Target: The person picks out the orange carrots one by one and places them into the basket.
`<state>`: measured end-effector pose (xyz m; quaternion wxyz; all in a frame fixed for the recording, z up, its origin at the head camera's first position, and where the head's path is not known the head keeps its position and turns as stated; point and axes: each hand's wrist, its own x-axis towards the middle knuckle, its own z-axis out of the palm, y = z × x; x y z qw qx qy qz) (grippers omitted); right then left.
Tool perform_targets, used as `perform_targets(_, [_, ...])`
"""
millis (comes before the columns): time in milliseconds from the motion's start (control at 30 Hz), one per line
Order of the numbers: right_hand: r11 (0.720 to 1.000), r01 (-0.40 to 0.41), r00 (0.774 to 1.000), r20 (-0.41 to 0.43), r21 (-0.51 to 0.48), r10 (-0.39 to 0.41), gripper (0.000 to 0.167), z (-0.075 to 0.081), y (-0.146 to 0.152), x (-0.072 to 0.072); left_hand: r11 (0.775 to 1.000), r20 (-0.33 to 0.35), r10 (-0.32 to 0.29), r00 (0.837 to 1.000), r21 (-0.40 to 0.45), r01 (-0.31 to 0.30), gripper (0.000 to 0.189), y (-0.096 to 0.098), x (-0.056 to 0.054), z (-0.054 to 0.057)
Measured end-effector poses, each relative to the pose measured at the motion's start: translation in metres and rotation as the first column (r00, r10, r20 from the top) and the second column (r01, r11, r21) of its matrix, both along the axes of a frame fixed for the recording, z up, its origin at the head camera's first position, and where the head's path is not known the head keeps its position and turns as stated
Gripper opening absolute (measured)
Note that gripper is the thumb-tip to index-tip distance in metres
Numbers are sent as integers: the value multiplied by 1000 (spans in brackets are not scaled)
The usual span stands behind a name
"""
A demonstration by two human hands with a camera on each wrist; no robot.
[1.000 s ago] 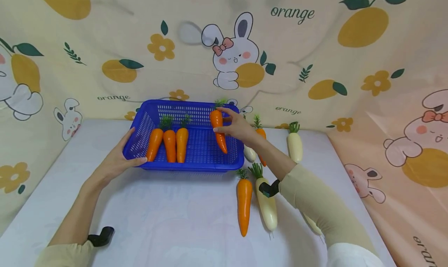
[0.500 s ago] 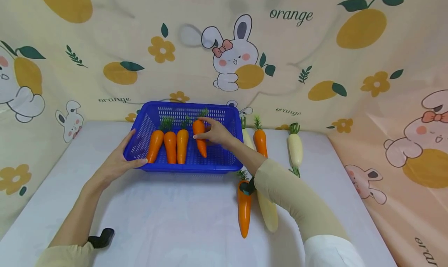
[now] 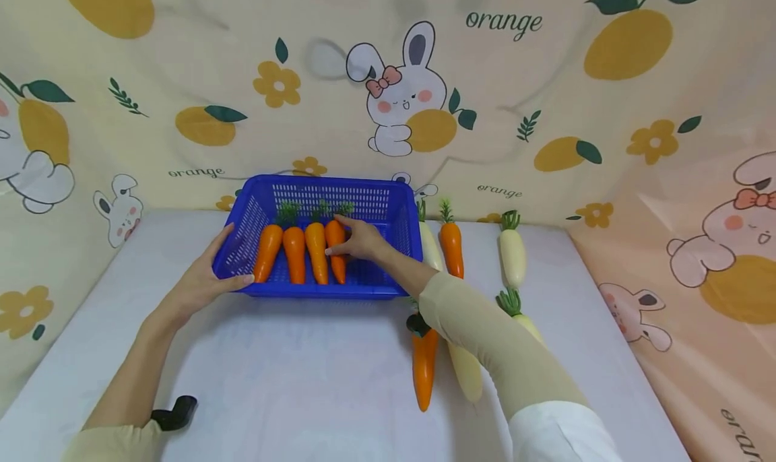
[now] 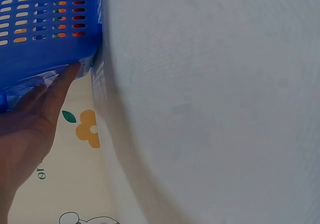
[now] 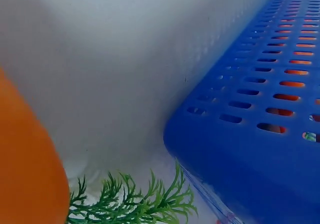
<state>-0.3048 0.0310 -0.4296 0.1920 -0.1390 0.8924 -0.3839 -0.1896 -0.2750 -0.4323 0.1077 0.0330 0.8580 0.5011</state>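
A blue plastic basket (image 3: 339, 291) stands at the back of the white table. My left hand (image 3: 203, 280) holds its front left corner, thumb on the near rim and fingers along the outer side; the left wrist view shows the fingers (image 4: 56, 96) against the wall. Inside the basket, my right hand (image 3: 364, 240) pinches an orange carrot (image 3: 335, 232) between thumb and fingers. This carrot lies right beside a row of three others, the closest being a lighter carrot (image 3: 316, 246). All have green tops and point toward me. The right wrist view does not show the right hand's fingers.
Right of the basket lie a carrot (image 3: 451, 246) and a white radish (image 3: 430, 245). Farther right are another radish (image 3: 512, 260) and one partly under the sleeve (image 3: 529, 324). Nearer, a carrot (image 3: 424, 374) and a radish (image 3: 465, 374) lie below the right forearm. Printed cloth walls the back.
My right hand has carried the carrot leftward across the basket and lowered it next to the row of three. My left hand has stayed on the basket's corner.
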Motion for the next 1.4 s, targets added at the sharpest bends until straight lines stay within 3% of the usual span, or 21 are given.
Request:
perform_targets(200, [999,-48,999,2,24,48,94,7,0,0,1000,-5,-3,1000,12,3,105,-1,-1,2])
perform_targets(400, [991,-19,992,118,-131,35,88,14,11,3,1000,4,0,1000,11,0,105,-1,1,2])
perform_targets(533, [965,21,989,145,-260,18,78,19,23,4,1000,1,0,1000,8,0,105,-2,2,1])
perform_targets(733, [906,19,995,98,-422,24,71,32,44,1,1000,-7,0,1000,17,0,104,-2,2,3])
perform_targets(1067, [865,3,1000,-7,-501,-8,61,56,92,4,1000,-5,0,1000,22,0,104,-2,-1,2])
perform_targets(1233, [853,37,999,-14,-520,-52,61,56,121,6,1000,4,6,1000,13,-6,105,-2,-2,1])
perform_targets(1400, [865,50,996,-37,-499,-79,60,51,151,6,1000,12,12,1000,11,-12,105,-2,-1,1])
